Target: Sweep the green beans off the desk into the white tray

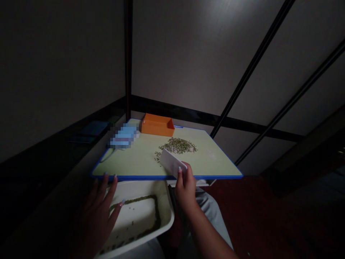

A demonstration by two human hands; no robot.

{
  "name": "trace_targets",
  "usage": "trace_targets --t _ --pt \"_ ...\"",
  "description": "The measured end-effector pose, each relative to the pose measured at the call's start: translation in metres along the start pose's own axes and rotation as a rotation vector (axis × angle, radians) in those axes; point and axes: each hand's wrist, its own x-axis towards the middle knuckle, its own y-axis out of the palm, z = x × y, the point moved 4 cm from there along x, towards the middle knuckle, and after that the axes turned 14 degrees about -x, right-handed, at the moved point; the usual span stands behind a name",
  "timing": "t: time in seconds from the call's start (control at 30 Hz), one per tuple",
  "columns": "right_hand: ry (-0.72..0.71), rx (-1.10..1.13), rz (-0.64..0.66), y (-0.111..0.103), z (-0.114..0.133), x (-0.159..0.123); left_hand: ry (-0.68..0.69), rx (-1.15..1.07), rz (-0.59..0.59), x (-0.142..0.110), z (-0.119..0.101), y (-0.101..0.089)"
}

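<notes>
My right hand point(185, 185) grips a flat white scraper point(171, 162) by its right end, low over the table top near the front edge. Beyond the scraper lies a loose heap of small green-brown grains point(179, 145), possibly seeds or beans, with a few scattered to its left. My left hand point(104, 208) has its fingers spread over the left side of a white plastic basin point(168, 212). Inside the basin, dark grains line the edges of the bottom. The left hand hides part of the basin, and nothing shows in its fingers.
The pale green table point(215, 162) has a blue rim. An orange open box point(156, 126) stands at its back left, and a blurred light-blue packet point(124, 136) lies at its left edge. Panelled walls point(183, 54) close in behind and on the left.
</notes>
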Motion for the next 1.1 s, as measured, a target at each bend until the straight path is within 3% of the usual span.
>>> trace_targets --t 0.4,1.1 --pt "-0.017 -0.003 0.003 0.007 -0.005 0.010 0.037 0.005 -0.020 -0.001 0.000 -0.001" --pt "-0.082 0.093 0.040 0.005 -0.004 0.002 0.098 0.055 -0.037 -0.001 -0.006 -0.004"
